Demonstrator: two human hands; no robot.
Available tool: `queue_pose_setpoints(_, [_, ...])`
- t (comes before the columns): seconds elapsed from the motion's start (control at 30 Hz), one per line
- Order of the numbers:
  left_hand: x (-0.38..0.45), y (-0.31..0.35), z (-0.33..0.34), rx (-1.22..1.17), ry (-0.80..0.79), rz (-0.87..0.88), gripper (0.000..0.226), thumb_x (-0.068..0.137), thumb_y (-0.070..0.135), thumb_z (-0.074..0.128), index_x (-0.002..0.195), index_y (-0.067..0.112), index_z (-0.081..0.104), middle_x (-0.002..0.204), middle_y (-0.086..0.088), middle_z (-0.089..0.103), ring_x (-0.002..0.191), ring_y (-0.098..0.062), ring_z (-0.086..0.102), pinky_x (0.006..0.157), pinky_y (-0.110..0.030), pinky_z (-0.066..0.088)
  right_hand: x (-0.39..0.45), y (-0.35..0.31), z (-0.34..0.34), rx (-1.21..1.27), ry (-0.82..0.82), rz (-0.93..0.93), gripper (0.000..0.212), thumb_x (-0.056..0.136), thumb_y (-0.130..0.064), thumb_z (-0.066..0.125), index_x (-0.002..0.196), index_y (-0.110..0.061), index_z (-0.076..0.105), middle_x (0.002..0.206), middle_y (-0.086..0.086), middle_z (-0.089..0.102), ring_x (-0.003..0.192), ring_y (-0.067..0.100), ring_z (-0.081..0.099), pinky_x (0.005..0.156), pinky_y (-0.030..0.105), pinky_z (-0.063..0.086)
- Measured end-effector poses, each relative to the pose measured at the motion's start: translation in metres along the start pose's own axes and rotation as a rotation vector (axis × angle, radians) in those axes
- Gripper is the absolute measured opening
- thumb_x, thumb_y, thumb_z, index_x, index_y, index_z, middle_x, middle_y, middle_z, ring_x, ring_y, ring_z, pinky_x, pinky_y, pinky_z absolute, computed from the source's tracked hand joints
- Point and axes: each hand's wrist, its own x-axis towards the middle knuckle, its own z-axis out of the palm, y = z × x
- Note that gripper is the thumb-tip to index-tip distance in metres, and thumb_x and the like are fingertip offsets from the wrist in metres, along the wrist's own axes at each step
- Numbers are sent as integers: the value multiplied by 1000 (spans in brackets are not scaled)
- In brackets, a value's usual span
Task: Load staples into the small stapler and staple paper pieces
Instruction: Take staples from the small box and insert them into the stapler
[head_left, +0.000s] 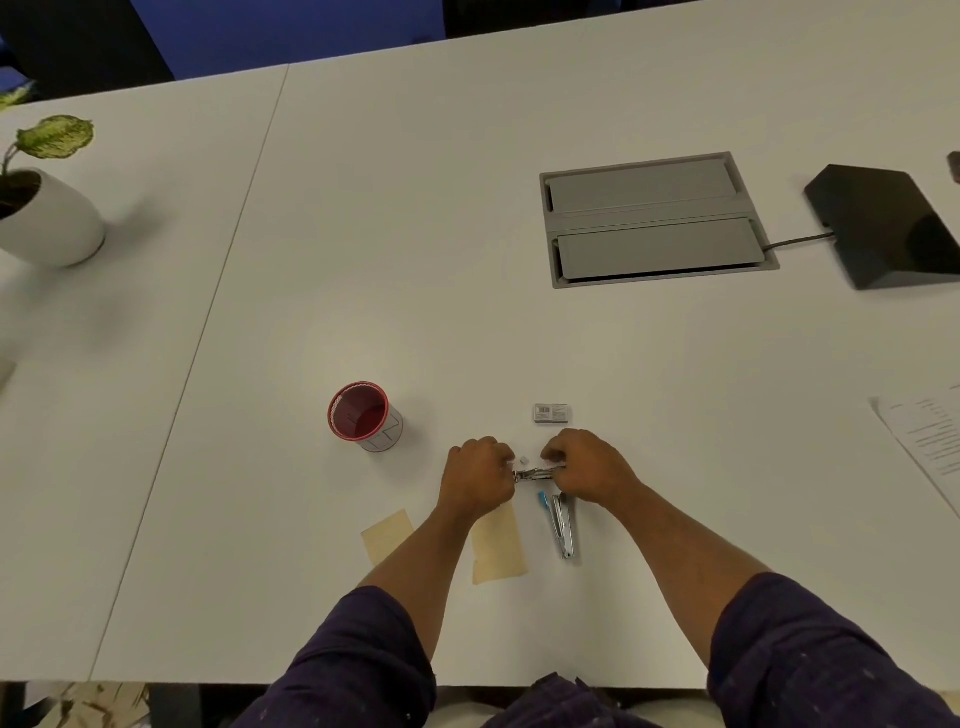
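A small metal stapler (535, 474) is held between both hands just above the white table (415, 260). My left hand (475, 478) grips its left end and my right hand (582, 470) grips its right end; most of it is hidden by the fingers. A second, larger silver stapler (563, 525) with a blue part lies on the table just below my right hand. A small grey staple box (552, 413) lies beyond the hands, and a tiny grey piece (523, 460) sits between them. Two tan paper pieces (387, 535) (498, 545) lie near my left forearm.
A red-rimmed cup (363, 418) stands left of the hands. A potted plant (47, 208) is at the far left. A grey cable hatch (652, 221) and a black device (888, 226) lie at the back right. Printed sheets (930, 441) lie at the right edge.
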Motion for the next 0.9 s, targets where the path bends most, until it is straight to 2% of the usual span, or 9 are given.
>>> queue_pose_setpoints(0.17, [8, 4, 1, -93, -4, -96, 27, 92, 21, 57, 113, 23, 74, 112, 5, 74, 104, -18, 66, 92, -37, 51, 10, -11, 1, 141, 53, 100, 19, 91, -17, 65, 104, -21, 77, 108, -2, 75, 99, 17, 68, 90, 34, 55])
queue_pose_setpoints(0.33, [11, 5, 1, -182, -41, -177, 25, 92, 19, 60, 111, 21, 75, 110, 3, 75, 101, -17, 69, 91, -34, 54, 19, -21, 3, 119, 47, 131, 15, 91, -19, 68, 102, -18, 79, 106, 3, 76, 99, 20, 69, 88, 33, 55])
queue_pose_setpoints(0.43, [13, 8, 1, -238, -49, -217, 24, 90, 17, 60, 108, 20, 76, 108, 1, 75, 98, -18, 70, 89, -33, 55, 23, -26, 2, 66, 47, 146, 13, 88, -19, 71, 99, -18, 79, 102, 3, 77, 97, 21, 70, 84, 32, 56])
queue_pose_setpoints(0.53, [13, 13, 2, -278, -62, -246, 25, 88, 16, 61, 107, 20, 77, 107, 0, 75, 98, -19, 70, 88, -34, 55, 25, -32, 4, 21, 19, 146, 14, 86, -20, 75, 99, -18, 79, 99, 4, 76, 93, 22, 70, 73, 28, 51])
queue_pose_setpoints(0.6, [12, 16, 2, -290, -73, -260, 26, 86, 15, 60, 104, 20, 78, 101, -1, 76, 92, -21, 70, 83, -35, 57, 26, -36, 6, -25, 1, 146, 12, 86, -17, 73, 96, -18, 80, 96, 6, 76, 88, 22, 70, 67, 27, 47])
queue_pose_setpoints(0.7, [12, 20, 4, -280, -79, -258, 24, 80, 11, 60, 92, 17, 79, 88, -4, 76, 80, -23, 70, 75, -39, 59, 26, -42, 8, -119, -12, 134, 19, 87, -5, 64, 96, -13, 79, 95, 10, 75, 85, 26, 70, 70, 31, 54])
queue_pose_setpoints(0.77, [12, 21, 5, -280, -81, -272, 23, 79, 9, 61, 91, 14, 79, 87, -6, 76, 80, -24, 70, 74, -40, 60, 26, -43, 10, -165, -11, 125, 21, 86, -2, 60, 97, -10, 77, 95, 12, 73, 82, 27, 68, 74, 33, 57])
queue_pose_setpoints(0.9, [13, 22, 3, -284, -106, -285, 23, 78, 8, 63, 94, 14, 78, 91, -6, 76, 83, -26, 70, 78, -40, 59, 28, -43, 11, -211, -29, 114, 20, 87, -1, 58, 97, -7, 74, 96, 13, 72, 76, 26, 63, 71, 32, 53])
